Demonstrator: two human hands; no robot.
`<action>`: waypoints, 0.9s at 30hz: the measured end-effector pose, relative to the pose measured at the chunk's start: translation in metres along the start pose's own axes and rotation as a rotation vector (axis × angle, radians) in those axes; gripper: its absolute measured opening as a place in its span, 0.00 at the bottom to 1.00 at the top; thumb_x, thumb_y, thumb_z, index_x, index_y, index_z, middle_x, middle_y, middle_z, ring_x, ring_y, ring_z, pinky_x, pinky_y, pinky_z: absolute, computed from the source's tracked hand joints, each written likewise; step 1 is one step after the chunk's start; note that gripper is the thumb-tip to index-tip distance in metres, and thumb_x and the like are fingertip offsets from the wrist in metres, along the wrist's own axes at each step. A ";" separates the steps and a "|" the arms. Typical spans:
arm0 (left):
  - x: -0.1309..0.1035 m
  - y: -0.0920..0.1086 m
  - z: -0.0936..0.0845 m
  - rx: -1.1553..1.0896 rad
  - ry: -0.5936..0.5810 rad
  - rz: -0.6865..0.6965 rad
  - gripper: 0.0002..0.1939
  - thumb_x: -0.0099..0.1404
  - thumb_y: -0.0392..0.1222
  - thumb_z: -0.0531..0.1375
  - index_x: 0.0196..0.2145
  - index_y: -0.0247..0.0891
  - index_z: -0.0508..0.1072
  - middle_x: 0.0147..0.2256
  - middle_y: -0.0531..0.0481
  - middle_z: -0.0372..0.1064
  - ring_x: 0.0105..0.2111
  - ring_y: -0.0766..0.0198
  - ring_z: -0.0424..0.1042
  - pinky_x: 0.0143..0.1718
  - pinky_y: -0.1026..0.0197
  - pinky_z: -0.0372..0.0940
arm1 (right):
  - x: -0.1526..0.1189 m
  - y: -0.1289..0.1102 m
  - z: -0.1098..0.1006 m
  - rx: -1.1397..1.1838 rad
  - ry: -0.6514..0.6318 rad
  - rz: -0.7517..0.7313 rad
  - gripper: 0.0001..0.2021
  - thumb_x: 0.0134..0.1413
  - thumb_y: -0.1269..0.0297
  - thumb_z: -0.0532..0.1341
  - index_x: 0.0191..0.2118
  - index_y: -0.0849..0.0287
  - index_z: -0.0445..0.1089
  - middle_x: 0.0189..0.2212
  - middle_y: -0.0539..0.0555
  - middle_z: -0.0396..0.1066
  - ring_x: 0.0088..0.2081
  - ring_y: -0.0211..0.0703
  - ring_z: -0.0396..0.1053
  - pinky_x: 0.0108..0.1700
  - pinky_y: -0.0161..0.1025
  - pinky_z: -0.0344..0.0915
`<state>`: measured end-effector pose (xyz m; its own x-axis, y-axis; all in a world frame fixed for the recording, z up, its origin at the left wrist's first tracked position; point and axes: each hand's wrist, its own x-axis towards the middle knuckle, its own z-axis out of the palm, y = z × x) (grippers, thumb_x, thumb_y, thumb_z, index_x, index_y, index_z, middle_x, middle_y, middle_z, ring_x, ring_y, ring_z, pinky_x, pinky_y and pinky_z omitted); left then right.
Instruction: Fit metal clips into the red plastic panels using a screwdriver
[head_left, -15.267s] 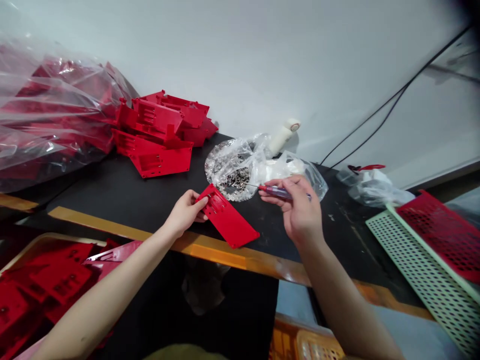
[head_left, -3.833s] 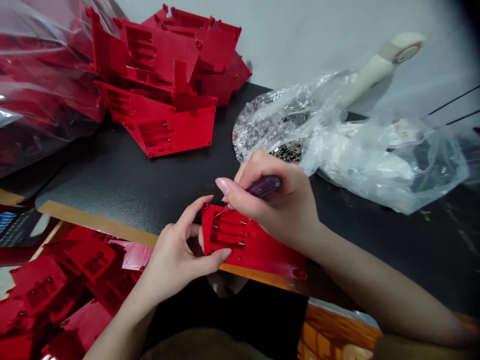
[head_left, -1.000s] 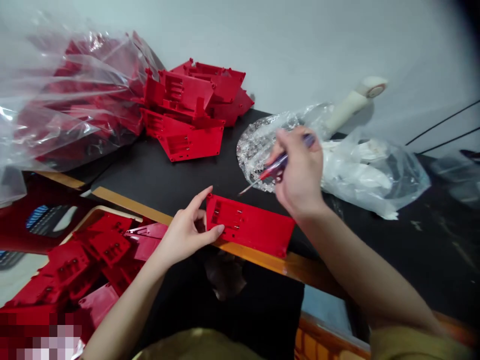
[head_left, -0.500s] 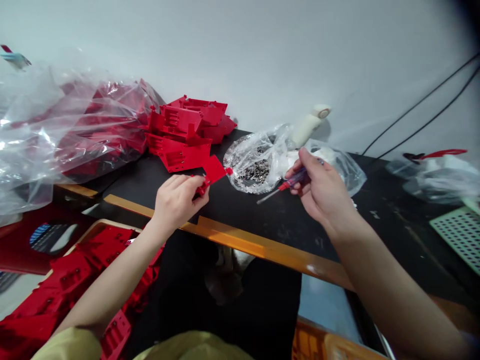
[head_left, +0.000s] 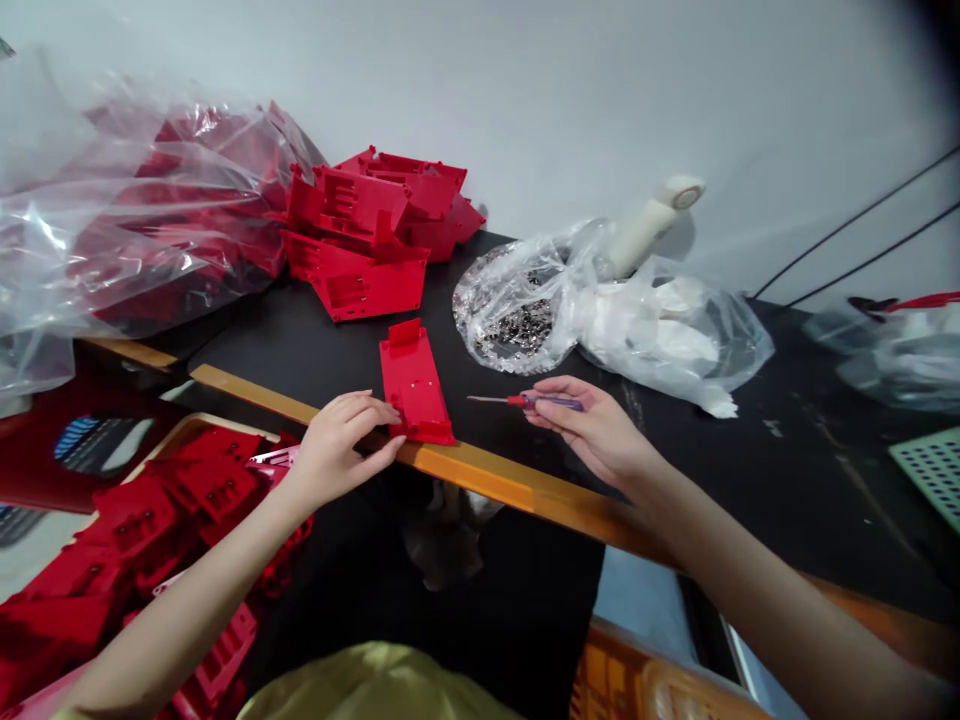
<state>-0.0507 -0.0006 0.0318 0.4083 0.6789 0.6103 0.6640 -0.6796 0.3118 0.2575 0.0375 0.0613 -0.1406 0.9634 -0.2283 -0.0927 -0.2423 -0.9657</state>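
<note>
A red plastic part (head_left: 417, 385) lies on the black table near its front edge. At its lower left corner is my left hand (head_left: 346, 445), its thumb and fingers apart around that corner, touching the part. To the right, my right hand (head_left: 589, 428) is closed on a small screwdriver (head_left: 551, 402), whose metal tip points left toward the red part without touching it. Behind them lies a clear bag of small metal pieces (head_left: 517, 320).
Red parts (head_left: 360, 235) are piled at the back beside a large clear bag (head_left: 172, 220) of more. A white bottle-like object (head_left: 649, 225) and a bag of white items (head_left: 679, 340) stand right of centre. At lower left, a bin (head_left: 199, 430) holds red parts.
The red part has gone from my left hand's raised grip to lying flat on the table. My left hand has loosened, and the screwdriver has turned nearly level. The view has shifted slightly.
</note>
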 end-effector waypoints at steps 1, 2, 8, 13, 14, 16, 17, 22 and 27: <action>0.002 0.001 -0.001 -0.023 0.002 -0.065 0.10 0.63 0.41 0.62 0.43 0.38 0.72 0.40 0.47 0.75 0.42 0.60 0.75 0.51 0.54 0.68 | 0.006 0.001 0.004 -0.009 -0.008 -0.008 0.17 0.32 0.59 0.76 0.31 0.56 0.75 0.32 0.49 0.78 0.32 0.33 0.74 0.40 0.33 0.73; 0.004 0.001 0.000 -0.031 -0.006 -0.123 0.15 0.63 0.43 0.62 0.47 0.37 0.71 0.43 0.45 0.74 0.44 0.58 0.74 0.51 0.53 0.68 | 0.012 0.002 0.009 -0.024 -0.021 -0.014 0.16 0.31 0.59 0.76 0.30 0.57 0.75 0.33 0.49 0.78 0.32 0.33 0.74 0.40 0.33 0.72; 0.009 -0.005 0.009 -0.046 -0.128 -0.244 0.35 0.61 0.54 0.63 0.60 0.36 0.62 0.52 0.39 0.70 0.50 0.54 0.71 0.51 0.52 0.68 | 0.038 0.009 0.033 -0.211 -0.145 -0.018 0.13 0.31 0.63 0.76 0.25 0.60 0.73 0.32 0.53 0.77 0.31 0.37 0.73 0.37 0.36 0.71; 0.007 -0.010 0.009 -0.095 -0.131 -0.278 0.32 0.61 0.54 0.64 0.58 0.36 0.64 0.50 0.41 0.72 0.48 0.56 0.72 0.49 0.56 0.69 | 0.044 0.001 0.034 -0.496 -0.278 -0.096 0.13 0.43 0.63 0.71 0.38 0.58 0.78 0.34 0.54 0.78 0.35 0.41 0.74 0.38 0.39 0.70; 0.007 -0.011 0.008 -0.100 -0.133 -0.277 0.32 0.61 0.54 0.64 0.58 0.36 0.65 0.49 0.41 0.72 0.48 0.57 0.72 0.49 0.56 0.69 | 0.043 -0.001 0.033 -0.588 -0.312 -0.177 0.12 0.45 0.63 0.70 0.38 0.57 0.78 0.35 0.54 0.78 0.36 0.41 0.74 0.39 0.38 0.70; 0.008 -0.010 0.007 -0.107 -0.141 -0.272 0.32 0.61 0.53 0.64 0.58 0.35 0.65 0.49 0.41 0.72 0.48 0.57 0.73 0.49 0.56 0.69 | 0.041 -0.004 0.033 -0.721 -0.373 -0.362 0.09 0.49 0.62 0.68 0.38 0.56 0.78 0.34 0.53 0.77 0.34 0.39 0.74 0.38 0.37 0.70; 0.009 -0.010 0.006 -0.109 -0.145 -0.272 0.32 0.61 0.53 0.64 0.58 0.35 0.65 0.49 0.41 0.72 0.48 0.57 0.73 0.49 0.57 0.69 | 0.040 -0.006 0.034 -0.743 -0.400 -0.434 0.08 0.50 0.63 0.68 0.38 0.56 0.78 0.34 0.53 0.77 0.34 0.39 0.74 0.37 0.36 0.70; 0.013 -0.008 0.007 -0.080 -0.153 -0.268 0.33 0.61 0.54 0.63 0.58 0.33 0.64 0.50 0.40 0.72 0.49 0.56 0.72 0.50 0.57 0.68 | 0.039 -0.011 0.039 -0.745 -0.548 -0.546 0.06 0.53 0.69 0.66 0.38 0.58 0.77 0.34 0.54 0.77 0.34 0.38 0.74 0.36 0.34 0.70; 0.013 -0.010 0.010 -0.029 -0.166 -0.264 0.33 0.60 0.55 0.64 0.56 0.32 0.67 0.55 0.38 0.68 0.52 0.53 0.69 0.52 0.53 0.67 | 0.048 -0.016 0.042 -0.778 -0.634 -0.610 0.06 0.53 0.72 0.65 0.38 0.58 0.77 0.33 0.53 0.77 0.35 0.37 0.74 0.37 0.33 0.69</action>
<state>-0.0462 0.0178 0.0294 0.3221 0.8677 0.3785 0.7439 -0.4793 0.4658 0.2106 0.0828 0.0710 -0.7670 0.6131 0.1890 0.2817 0.5866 -0.7593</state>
